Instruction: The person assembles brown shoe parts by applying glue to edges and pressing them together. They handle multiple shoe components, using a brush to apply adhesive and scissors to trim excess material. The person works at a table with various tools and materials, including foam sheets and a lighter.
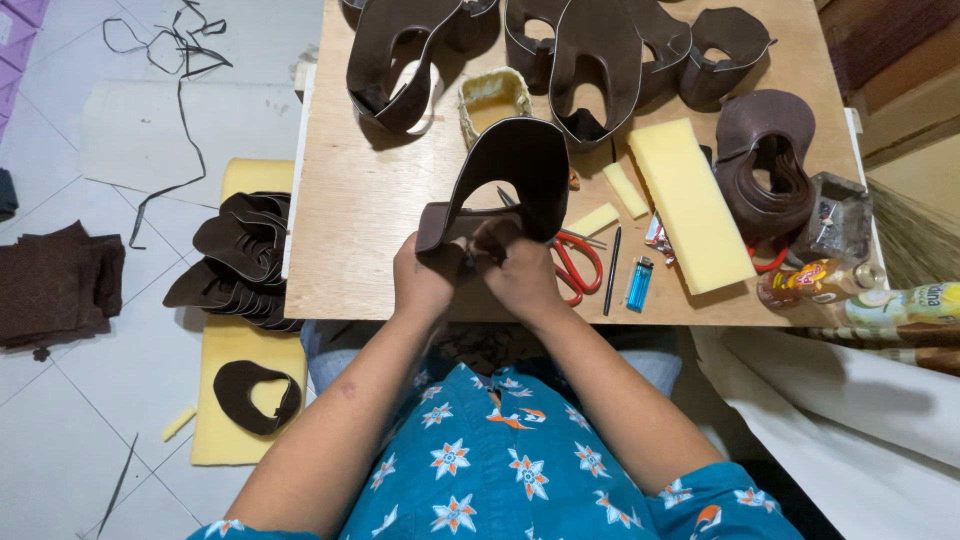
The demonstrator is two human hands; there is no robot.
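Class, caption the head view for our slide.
Both hands press a brown leather upper together over a plywood table.

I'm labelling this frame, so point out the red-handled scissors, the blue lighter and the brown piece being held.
Red-handled scissors (pixel 580 268), head view, on a handle loop.
Blue lighter (pixel 639 284), head view, mid-body.
Brown piece (pixel 528 160), head view, upper arch.
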